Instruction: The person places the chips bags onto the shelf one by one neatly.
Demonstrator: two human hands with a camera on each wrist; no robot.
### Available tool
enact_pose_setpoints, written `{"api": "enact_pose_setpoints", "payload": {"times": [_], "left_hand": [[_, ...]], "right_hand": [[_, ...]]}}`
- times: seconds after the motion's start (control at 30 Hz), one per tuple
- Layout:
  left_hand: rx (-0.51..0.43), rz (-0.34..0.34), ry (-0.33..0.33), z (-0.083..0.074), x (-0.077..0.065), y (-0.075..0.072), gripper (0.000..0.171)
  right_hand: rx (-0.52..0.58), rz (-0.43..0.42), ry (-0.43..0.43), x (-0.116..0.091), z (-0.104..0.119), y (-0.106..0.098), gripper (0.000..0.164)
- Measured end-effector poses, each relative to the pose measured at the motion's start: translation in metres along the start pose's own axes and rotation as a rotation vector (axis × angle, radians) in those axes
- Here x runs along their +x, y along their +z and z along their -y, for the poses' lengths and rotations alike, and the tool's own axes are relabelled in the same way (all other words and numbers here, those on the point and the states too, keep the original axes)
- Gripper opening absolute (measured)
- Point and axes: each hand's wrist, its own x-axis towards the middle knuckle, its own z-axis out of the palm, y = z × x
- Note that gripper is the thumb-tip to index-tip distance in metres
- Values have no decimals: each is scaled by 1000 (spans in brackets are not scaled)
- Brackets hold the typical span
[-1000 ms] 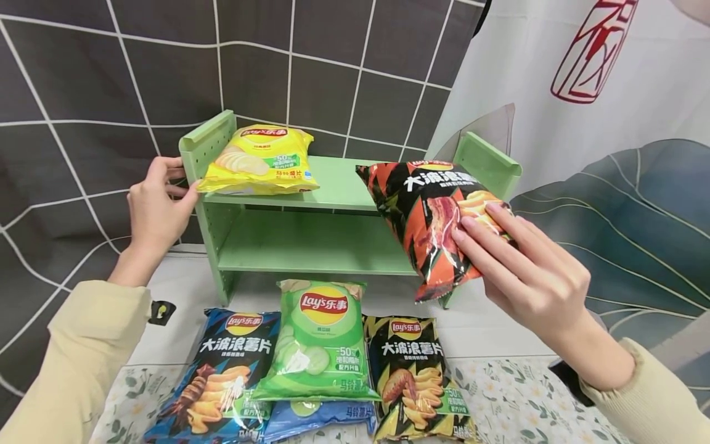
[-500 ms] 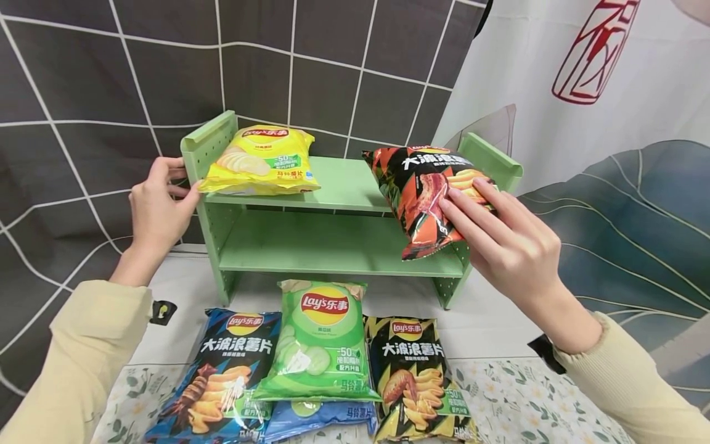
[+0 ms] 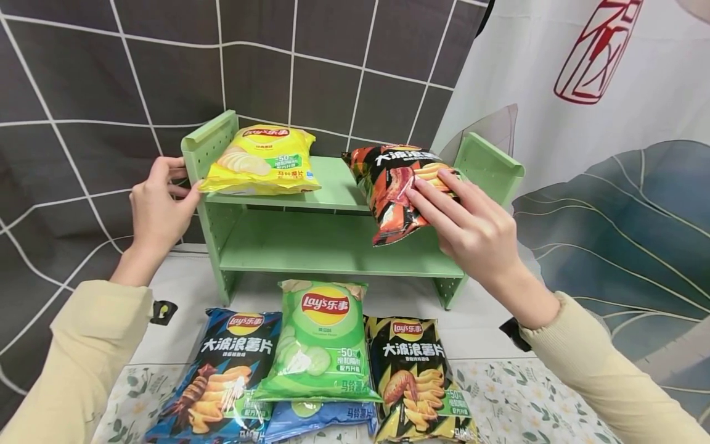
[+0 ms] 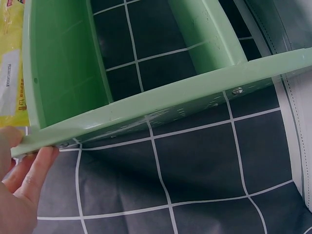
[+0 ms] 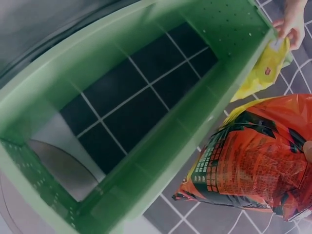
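Observation:
My left hand (image 3: pixel 162 203) pinches the left side panel of a green two-tier shelf (image 3: pixel 338 243), thumb at its front edge and fingers behind. A yellow bag of potato chips (image 3: pixel 263 161) lies on the upper tier beside that panel. My right hand (image 3: pixel 471 219) holds a black-and-red bag of potato chips (image 3: pixel 392 188) by its right side, fingers spread over its front. The bag is tilted, its lower end jutting past the upper tier's front edge. In the right wrist view the red back of this chip bag (image 5: pixel 258 161) shows beside the shelf.
Before the shelf lie a blue-and-black chip bag (image 3: pixel 219 376), a green one (image 3: pixel 318 345) and a black-and-gold one (image 3: pixel 418 382). A bright blue bag (image 3: pixel 318 419) is partly under the green one. A dark grid curtain (image 3: pixel 333 68) hangs behind.
My right hand has carried the black-and-red chip bag left and slightly up, over the upper tier. My left hand stays on the side panel.

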Motion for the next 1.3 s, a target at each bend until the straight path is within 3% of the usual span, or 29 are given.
{"api": "enact_pose_setpoints", "payload": {"times": [0.4, 0.7, 0.97, 1.3], "left_hand": [[11, -5, -1, 0, -1, -1, 36], [0, -2, 2, 0, 0, 0, 35], [-4, -2, 6, -1, -1, 0, 36], [-13, -3, 1, 1, 0, 0, 36]], "right_hand": [[3, 61, -29, 4, 5, 21, 42], [7, 44, -9, 6, 6, 37, 35], [46, 67, 18, 5, 5, 42, 43], [31, 76, 36, 0, 7, 43, 28]]}}
